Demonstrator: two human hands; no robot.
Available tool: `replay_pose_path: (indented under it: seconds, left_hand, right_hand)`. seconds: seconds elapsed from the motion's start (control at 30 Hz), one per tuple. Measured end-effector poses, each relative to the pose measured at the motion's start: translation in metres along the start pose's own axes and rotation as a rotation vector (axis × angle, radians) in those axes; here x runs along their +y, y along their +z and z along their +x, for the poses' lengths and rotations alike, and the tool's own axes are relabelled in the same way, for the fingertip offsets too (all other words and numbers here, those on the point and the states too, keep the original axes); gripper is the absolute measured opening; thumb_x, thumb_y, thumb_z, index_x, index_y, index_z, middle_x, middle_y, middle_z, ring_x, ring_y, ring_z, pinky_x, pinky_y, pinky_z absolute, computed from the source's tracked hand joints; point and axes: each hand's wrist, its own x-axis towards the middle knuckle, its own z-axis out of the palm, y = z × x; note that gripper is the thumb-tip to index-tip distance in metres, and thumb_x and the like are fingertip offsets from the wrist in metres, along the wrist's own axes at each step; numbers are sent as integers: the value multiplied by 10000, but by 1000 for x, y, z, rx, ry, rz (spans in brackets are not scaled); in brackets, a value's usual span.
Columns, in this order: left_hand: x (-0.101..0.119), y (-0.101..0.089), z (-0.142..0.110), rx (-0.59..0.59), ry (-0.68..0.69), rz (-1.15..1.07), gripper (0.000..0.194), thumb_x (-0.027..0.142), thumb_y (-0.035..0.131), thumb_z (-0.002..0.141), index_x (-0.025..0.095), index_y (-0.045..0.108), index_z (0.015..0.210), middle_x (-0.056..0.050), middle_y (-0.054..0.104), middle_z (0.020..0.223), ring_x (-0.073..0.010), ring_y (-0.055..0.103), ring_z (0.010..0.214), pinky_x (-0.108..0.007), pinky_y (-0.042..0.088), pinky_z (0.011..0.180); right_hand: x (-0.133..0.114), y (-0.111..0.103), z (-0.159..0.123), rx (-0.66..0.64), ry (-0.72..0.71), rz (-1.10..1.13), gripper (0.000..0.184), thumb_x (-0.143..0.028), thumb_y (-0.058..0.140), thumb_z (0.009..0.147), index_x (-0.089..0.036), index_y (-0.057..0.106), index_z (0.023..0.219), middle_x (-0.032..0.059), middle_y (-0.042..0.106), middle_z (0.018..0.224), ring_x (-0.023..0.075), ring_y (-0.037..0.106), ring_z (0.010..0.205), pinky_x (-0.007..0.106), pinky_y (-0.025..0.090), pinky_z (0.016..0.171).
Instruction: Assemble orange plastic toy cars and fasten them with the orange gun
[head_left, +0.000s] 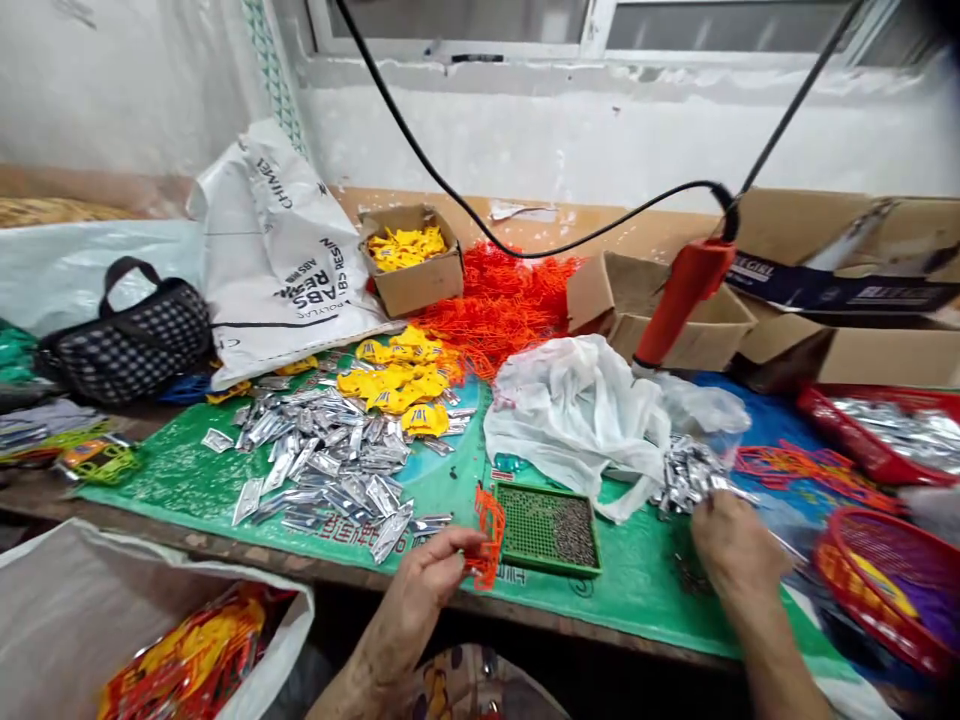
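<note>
My left hand (435,575) pinches an orange plastic frame (491,540) between thumb and fingers, above the table's near edge. Right beside that frame lies a green tray (525,520) with small dark metal parts (576,532) heaped at its right end. My right hand (739,548) is closed, its fingertips at a small pile of shiny silver pieces (690,472); whatever it grips is hidden. A white plastic bag (577,400) lies crumpled beside that pile. Above the bag hangs a red electric screwdriver (686,300) on a black cable.
Silver strips (322,460) and yellow plastic pieces (405,375) spread over the green table cover (172,480). Behind are a heap of orange frames (517,300) and an open carton (416,280). Red baskets (892,640) stand at right; a white sack (67,620) is at lower left.
</note>
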Motion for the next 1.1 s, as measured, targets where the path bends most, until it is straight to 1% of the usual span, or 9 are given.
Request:
replay_pose_path:
  seconds: [0.17, 0.27, 0.43, 0.53, 0.6, 0.7, 0.77, 0.9, 1.1]
  left_hand:
    - [-1, 6, 2, 31, 100, -119, 579, 708, 651, 728, 185, 765, 950, -80, 672, 900, -255, 578, 934, -377, 456, 876]
    - [-2, 11, 4, 48, 114, -123, 661, 771, 681, 644, 172, 759, 914, -62, 628, 832, -228, 549, 846, -346, 452, 789]
    - [2, 15, 8, 37, 111, -147, 621, 711, 790, 563, 166, 745, 855, -9, 568, 707, -169, 500, 724, -280, 415, 701]
    - [1, 18, 13, 61, 103, -193, 566, 675, 820, 555, 175, 735, 808, 6, 569, 661, -151, 492, 683, -266, 418, 695]
    - [-2, 22, 17, 57, 98, -234, 558, 671, 825, 549, 177, 725, 788, 16, 564, 633, -137, 484, 642, -254, 413, 656]
    - [-8, 27, 18, -15, 116, -249, 571, 664, 826, 553, 169, 722, 819, 26, 557, 613, -123, 482, 606, -239, 405, 612]
    - [-10, 27, 16, -82, 115, -216, 518, 593, 833, 604, 168, 724, 878, 2, 619, 695, -136, 533, 656, -242, 426, 638]
    - [-4, 21, 8, -106, 108, -148, 369, 434, 807, 706, 167, 721, 947, -13, 676, 765, -136, 568, 667, -244, 437, 653]
    - [7, 14, -2, -112, 106, 61, 283, 372, 678, 847, 166, 755, 1025, -36, 703, 827, -187, 604, 803, -294, 453, 792]
  right_hand:
    - [-13, -10, -25, 294, -130, 148, 396, -418, 423, 964, -162, 703, 1077, 148, 717, 1030, 291, 640, 863, 341, 386, 626]
    - [-32, -10, -33, 312, -201, 284, 364, -394, 463, 943, -154, 736, 967, 142, 694, 899, 281, 580, 831, 334, 309, 622]
    - [-51, -21, -34, 89, -95, 790, 275, -324, 543, 848, -117, 723, 858, 168, 657, 899, 293, 544, 908, 361, 363, 693]
    - [-64, -36, -52, -88, -192, 940, 335, -456, 590, 821, -151, 720, 873, 98, 691, 839, 218, 596, 741, 338, 458, 639]
    - [-81, -43, -71, -320, -264, 1116, 375, -535, 642, 772, -172, 713, 836, 34, 667, 717, 157, 563, 575, 296, 473, 528]
    - [-107, -50, -100, -859, -166, 1637, 379, -449, 820, 638, -173, 692, 864, -20, 609, 650, 106, 518, 508, 236, 445, 451]
    - [-119, -51, -111, -1030, -108, 1765, 417, -391, 874, 595, -177, 692, 902, -30, 607, 648, 92, 519, 506, 210, 437, 444]
    - [-131, -48, -117, -1121, -154, 1732, 447, -390, 883, 604, -166, 711, 950, -11, 626, 665, 90, 514, 510, 212, 445, 452]
    - [-135, -48, -117, -1065, -254, 1650, 395, -425, 857, 638, -191, 769, 944, 18, 668, 764, 106, 534, 626, 223, 463, 546]
